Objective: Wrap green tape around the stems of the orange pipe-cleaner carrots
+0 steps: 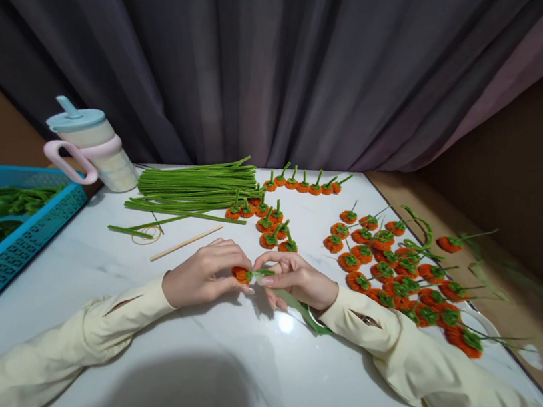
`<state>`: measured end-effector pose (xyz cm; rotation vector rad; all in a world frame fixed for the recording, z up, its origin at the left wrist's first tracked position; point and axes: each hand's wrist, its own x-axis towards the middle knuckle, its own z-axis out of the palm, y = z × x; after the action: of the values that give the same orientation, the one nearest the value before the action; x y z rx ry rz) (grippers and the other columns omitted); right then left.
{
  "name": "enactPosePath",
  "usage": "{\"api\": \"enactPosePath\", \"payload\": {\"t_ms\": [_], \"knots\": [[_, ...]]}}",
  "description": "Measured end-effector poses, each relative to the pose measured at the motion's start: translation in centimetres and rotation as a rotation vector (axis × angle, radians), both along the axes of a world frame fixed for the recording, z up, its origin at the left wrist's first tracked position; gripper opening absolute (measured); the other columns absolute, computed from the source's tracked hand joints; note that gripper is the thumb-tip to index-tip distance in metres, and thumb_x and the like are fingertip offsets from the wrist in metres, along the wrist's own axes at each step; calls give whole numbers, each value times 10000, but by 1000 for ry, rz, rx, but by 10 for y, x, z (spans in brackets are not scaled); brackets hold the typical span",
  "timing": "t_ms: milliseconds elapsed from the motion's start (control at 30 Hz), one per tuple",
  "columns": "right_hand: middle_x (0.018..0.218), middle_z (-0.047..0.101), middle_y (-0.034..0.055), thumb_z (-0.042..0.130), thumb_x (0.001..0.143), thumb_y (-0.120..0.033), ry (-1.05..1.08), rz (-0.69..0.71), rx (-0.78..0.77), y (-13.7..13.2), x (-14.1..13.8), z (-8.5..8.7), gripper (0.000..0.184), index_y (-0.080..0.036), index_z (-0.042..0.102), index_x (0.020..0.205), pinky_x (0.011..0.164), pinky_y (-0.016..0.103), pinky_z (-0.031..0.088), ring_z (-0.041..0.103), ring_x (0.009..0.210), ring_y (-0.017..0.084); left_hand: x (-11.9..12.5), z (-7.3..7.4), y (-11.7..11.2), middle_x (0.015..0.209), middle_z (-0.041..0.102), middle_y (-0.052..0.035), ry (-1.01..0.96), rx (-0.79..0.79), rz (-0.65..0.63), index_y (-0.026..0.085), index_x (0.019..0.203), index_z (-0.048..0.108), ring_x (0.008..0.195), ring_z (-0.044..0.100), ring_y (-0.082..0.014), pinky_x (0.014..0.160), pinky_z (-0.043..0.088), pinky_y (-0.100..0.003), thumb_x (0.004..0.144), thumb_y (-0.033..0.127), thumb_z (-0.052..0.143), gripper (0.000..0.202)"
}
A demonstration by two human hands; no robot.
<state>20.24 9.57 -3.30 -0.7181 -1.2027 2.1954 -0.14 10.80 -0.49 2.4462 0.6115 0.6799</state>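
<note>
My left hand (207, 271) is closed around a small orange pipe-cleaner fruit (241, 274) with a green top, its stem pointing right. Just beside it, my right hand (298, 276) pinches a pale green strip of floral tape (260, 274) at the stem. The strip seems to run under my right hand toward a green tape roll (317, 322) by my right wrist, which partly hides it. Both hands are held over the white tabletop (181, 351), close together.
Behind my hands lie a bundle of green pipe cleaners (198, 185), a wooden stick (186, 243) and a rubber band (141, 236). Short-stemmed orange fruits (303, 187) stand beyond; wire-stemmed ones (384, 270) crowd the right. A tumbler (103, 149) and blue basket (52, 221) are at left.
</note>
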Motion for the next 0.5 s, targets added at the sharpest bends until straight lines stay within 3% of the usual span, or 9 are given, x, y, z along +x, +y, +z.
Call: {"api": "enactPosePath", "payload": {"t_ms": [300,500], "knots": [[505,645,-16,702,644,-266,1,-14,-9,-1,-1,0,294,-142,542,858,367,195,391,514,328,93,-1,-1,0,764,585,-52,35,51,7,146,833,579,754,510,-159,759,384,-280,883,359,501,232],[532,652,23,712,651,-283,16,-61,-5,-1,-2,-2,228,-118,558,685,402,215,429,542,371,103,-4,-6,3,810,580,-40,82,84,139,155,904,531,764,509,-163,783,387,-298,865,355,520,205]]}}
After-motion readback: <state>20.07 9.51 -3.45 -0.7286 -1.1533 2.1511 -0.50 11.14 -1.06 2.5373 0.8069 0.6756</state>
